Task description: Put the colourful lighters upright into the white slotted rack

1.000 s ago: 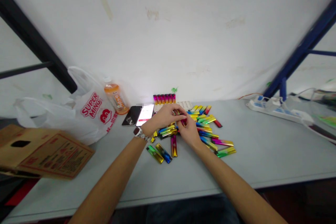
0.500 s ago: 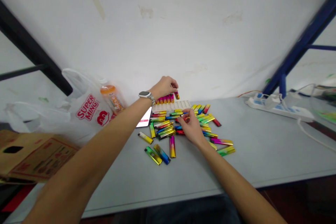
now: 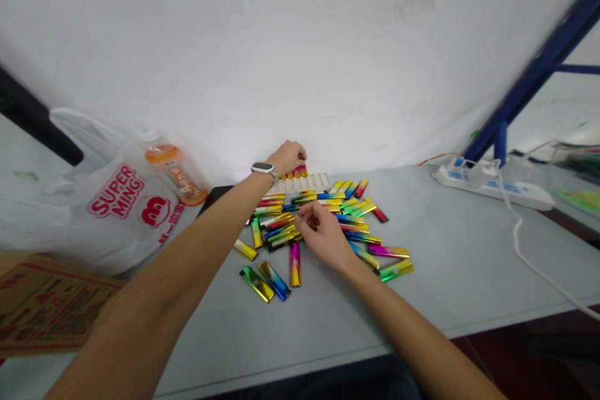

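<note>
— From the left, starting where?
— Near the front of the table [image 3: 225, 350], well apart from both hands: a green-and-gold lighter [image 3: 257, 284], lying flat and slantwise just beside a blue-and-gold lighter [image 3: 274, 280]. Glossy, almost mirror-like, fading from colour into gold.
— And at the left hand [image 3: 287, 156]?
— Right under the fingertips, back by the wall [image 3: 262, 87]: a row of upright lighters [image 3: 296, 172], magenta above and gold below, partly covered by the hand. Standing at the far edge of a white gridded tray [image 3: 319, 182]; hard to say whether in or just behind.
— Grasping one there?
— Bent and drawn together at the fingers, but impossible to tell if closed on a lighter.
— Then the right hand [image 3: 327, 237]?
— Low over the loose lighters [image 3: 285, 236], loosely curled, thumb near forefinger. Again, cannot tell whether gripping or free. Under and around it: lighters lying flat, overlapping, striped in red, blue, green and yellow.
— Farther right?
— Beyond the right wrist, a magenta lighter [image 3: 389, 252] running to gold, near a second green one [image 3: 396, 270]. Well apart, a white power strip [image 3: 492, 186].
</note>
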A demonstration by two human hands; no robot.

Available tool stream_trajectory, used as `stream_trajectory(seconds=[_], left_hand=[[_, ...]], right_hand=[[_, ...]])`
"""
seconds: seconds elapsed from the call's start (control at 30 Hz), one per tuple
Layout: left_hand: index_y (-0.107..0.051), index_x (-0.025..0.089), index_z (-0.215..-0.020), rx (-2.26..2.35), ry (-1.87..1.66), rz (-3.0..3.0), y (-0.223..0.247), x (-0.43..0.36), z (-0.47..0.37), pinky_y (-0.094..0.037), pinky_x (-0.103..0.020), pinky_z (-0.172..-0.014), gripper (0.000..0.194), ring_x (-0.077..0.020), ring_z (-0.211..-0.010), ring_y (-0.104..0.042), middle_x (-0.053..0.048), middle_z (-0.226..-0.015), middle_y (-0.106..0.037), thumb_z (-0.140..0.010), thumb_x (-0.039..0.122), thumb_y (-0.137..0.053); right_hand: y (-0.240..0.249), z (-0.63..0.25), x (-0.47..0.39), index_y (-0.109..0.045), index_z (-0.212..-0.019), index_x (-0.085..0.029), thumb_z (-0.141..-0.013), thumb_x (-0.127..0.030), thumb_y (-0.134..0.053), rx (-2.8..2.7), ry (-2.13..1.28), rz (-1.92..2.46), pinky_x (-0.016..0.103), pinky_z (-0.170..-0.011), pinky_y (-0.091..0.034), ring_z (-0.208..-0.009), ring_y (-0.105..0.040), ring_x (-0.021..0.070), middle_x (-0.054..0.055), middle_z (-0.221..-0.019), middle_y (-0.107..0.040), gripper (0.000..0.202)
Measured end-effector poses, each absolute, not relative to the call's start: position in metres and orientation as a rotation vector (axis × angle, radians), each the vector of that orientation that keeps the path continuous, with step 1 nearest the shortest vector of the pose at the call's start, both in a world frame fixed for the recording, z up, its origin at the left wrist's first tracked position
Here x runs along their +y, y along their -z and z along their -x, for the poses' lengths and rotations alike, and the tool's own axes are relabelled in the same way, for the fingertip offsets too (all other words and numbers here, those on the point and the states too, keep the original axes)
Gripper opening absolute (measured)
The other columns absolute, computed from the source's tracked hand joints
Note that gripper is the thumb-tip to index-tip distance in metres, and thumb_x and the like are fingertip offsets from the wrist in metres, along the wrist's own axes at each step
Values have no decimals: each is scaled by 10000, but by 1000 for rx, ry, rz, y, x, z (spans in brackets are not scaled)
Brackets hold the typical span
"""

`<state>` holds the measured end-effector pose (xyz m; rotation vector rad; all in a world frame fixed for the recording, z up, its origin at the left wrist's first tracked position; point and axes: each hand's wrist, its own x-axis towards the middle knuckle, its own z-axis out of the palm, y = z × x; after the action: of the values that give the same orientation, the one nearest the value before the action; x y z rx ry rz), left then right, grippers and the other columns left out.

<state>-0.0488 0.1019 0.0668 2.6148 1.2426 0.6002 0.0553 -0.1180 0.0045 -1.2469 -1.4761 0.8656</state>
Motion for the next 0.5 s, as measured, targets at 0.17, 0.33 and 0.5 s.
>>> stream_trajectory(seconds=[0.17,0.33,0.5], left_hand=[[-777,132,-877,1267,-376,-2722,-76,103,52,-518,-319,-878,153,-214,-862,-695,-101,-894,-756,-767,138,-671],[-785,141,-879,1235,-320,-2758,-78,103,49,-525,-303,-867,167,-212,-867,-702,-99,-905,-770,-772,131,-657],[-778,142,-904,1202,-397,-2792,-72,99,43,-527,-306,-876,190,-203,-873,-701,-98,-909,-772,-789,122,-629]], right_hand=[[-8,-59,-118,-597,-922,-203,-834,-318,-590,-1498,-879,1257,277,-656,-427,-691,-560,147,-12,-765,-612,145],[-11,-70,-113,-576,-858,-199,-831,-327,-585,-1422,-911,1211,267,-634,-417,-674,-538,145,-17,-726,-584,131],[-11,-78,-109,-579,-849,-190,-819,-359,-588,-1355,-933,1227,269,-612,-403,-640,-505,140,-25,-704,-558,172]])
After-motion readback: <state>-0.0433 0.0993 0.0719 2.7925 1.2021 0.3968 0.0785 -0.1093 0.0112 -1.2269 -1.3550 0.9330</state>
